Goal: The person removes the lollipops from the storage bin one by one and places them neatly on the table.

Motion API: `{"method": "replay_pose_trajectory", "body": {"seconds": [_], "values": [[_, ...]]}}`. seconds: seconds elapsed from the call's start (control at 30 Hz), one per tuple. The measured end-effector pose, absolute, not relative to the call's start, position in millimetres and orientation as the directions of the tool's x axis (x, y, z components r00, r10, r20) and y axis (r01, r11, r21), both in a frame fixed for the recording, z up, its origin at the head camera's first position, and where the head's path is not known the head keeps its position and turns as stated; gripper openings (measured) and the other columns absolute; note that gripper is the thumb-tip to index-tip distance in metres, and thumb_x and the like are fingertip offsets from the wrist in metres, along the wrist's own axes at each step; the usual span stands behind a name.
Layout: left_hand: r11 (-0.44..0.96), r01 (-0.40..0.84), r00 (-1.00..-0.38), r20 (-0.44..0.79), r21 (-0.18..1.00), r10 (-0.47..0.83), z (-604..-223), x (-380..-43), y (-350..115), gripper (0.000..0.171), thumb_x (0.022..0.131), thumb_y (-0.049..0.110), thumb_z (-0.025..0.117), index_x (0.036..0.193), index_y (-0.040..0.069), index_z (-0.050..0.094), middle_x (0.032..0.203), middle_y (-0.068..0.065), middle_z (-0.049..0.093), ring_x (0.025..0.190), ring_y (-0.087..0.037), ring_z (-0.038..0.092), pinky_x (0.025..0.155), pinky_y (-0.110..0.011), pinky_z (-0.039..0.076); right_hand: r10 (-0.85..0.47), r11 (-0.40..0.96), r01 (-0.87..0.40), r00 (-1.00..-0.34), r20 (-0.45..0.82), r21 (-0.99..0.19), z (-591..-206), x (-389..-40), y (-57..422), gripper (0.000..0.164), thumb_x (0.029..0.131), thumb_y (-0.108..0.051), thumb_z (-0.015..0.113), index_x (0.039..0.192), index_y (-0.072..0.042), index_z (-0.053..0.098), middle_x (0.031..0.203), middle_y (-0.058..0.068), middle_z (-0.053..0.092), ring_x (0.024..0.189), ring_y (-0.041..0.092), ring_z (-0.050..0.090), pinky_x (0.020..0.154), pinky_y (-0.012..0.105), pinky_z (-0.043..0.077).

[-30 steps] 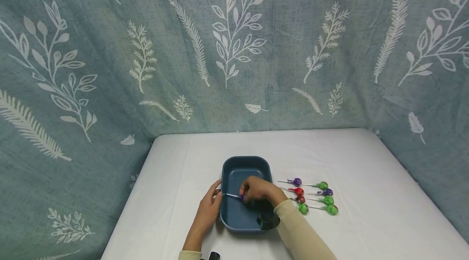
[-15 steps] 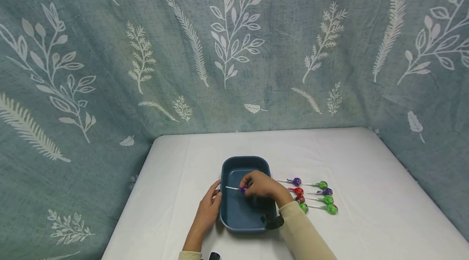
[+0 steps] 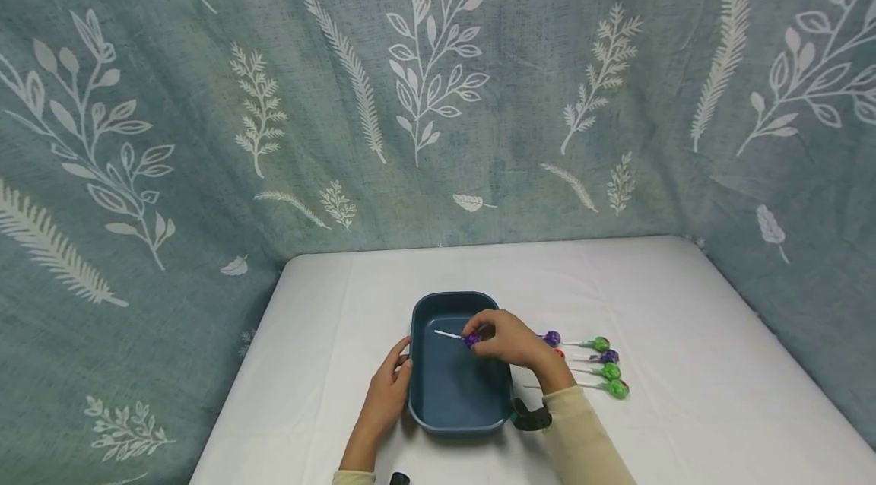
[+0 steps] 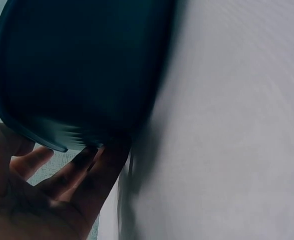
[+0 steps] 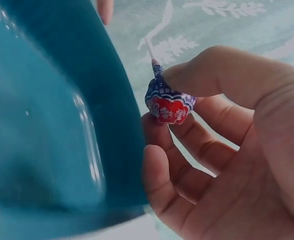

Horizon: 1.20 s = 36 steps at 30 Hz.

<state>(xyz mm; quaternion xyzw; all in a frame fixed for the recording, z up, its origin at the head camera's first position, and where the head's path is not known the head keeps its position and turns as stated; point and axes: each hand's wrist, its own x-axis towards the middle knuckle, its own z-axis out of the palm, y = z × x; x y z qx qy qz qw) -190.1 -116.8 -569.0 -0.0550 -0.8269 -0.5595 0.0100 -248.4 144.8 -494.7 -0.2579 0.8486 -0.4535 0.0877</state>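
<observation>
My right hand (image 3: pixel 509 340) pinches a purple-wrapped lollipop (image 3: pixel 471 340) between thumb and fingers, over the far right part of a dark blue rectangular bin (image 3: pixel 460 397). Its white stick points left. The right wrist view shows the lollipop (image 5: pixel 170 100) up close, a red label on its wrapper, beside the bin's wall (image 5: pixel 121 125). Against the bin's left outer side rests my left hand (image 3: pixel 388 388). In the left wrist view its fingers (image 4: pixel 104 172) lie fairly straight along the outer wall, thumb near the rim. The visible part of the bin's floor is bare.
Right of the bin, several lollipops lie in rows on the white-covered table (image 3: pixel 712 363): purple ones (image 3: pixel 605 356) and green ones (image 3: pixel 611 371), with a red one (image 3: pixel 559 353) partly behind my right forearm. A leaf-patterned blue-green curtain (image 3: pixel 438 90) surrounds the table.
My right hand has moved up and to the right from inside the bin, carrying the purple lollipop. My left hand has stayed at the bin's left side.
</observation>
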Motion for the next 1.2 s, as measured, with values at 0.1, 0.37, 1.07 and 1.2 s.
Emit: {"method": "replay_pose_trajectory", "body": {"seconds": [0.1, 0.37, 1.07, 1.2], "values": [[0.366, 0.104, -0.994, 0.082, 0.925, 0.074, -569.3, -191.0, -117.2, 0.043, 0.109, 0.022, 0.046, 0.152, 0.016, 0.046, 0.132, -0.019, 0.062, 0.114, -0.032, 0.067, 0.097, -0.053, 0.048, -0.495, 0.441, -0.349, -0.863, 0.100, -0.827, -490.4, -242.4, 154.4, 0.023, 0.083, -0.002, 0.071, 0.105, -0.007, 0.073, 0.102, 0.003, 0.067, 0.091, 0.019, 0.063, 0.076, 0.034, 0.053], [0.371, 0.131, -0.990, 0.105, 0.919, 0.089, -568.6, -191.0, -116.6, 0.043, 0.109, 0.021, 0.046, 0.152, 0.013, 0.046, 0.132, -0.022, 0.061, 0.114, -0.036, 0.066, 0.097, -0.057, 0.047, -0.426, 0.400, -0.292, -0.899, 0.106, -0.869, -489.8, -226.1, 183.7, 0.021, 0.088, -0.002, 0.070, 0.108, -0.005, 0.072, 0.108, 0.008, 0.067, 0.101, 0.026, 0.065, 0.079, 0.033, 0.056], [0.364, 0.101, -0.993, 0.073, 0.926, 0.091, -568.7, -187.7, -118.1, 0.044, 0.110, 0.023, 0.044, 0.154, 0.014, 0.043, 0.134, -0.021, 0.060, 0.117, -0.035, 0.065, 0.099, -0.057, 0.046, -0.280, 0.485, -0.220, -0.956, 0.088, -0.846, -497.1, -182.3, 264.0, 0.021, 0.091, -0.006, 0.073, 0.111, -0.008, 0.073, 0.116, 0.008, 0.068, 0.104, 0.025, 0.066, 0.084, 0.032, 0.054], [0.359, 0.106, -0.992, 0.077, 0.927, 0.096, -567.7, -188.2, -117.1, 0.044, 0.110, 0.021, 0.043, 0.154, 0.013, 0.043, 0.133, -0.021, 0.060, 0.116, -0.035, 0.065, 0.099, -0.057, 0.046, -0.251, 0.543, -0.179, -0.967, 0.045, -0.821, -502.6, -176.4, 270.5, 0.021, 0.088, -0.007, 0.075, 0.109, -0.010, 0.075, 0.114, 0.006, 0.069, 0.103, 0.025, 0.066, 0.082, 0.034, 0.054]]}}
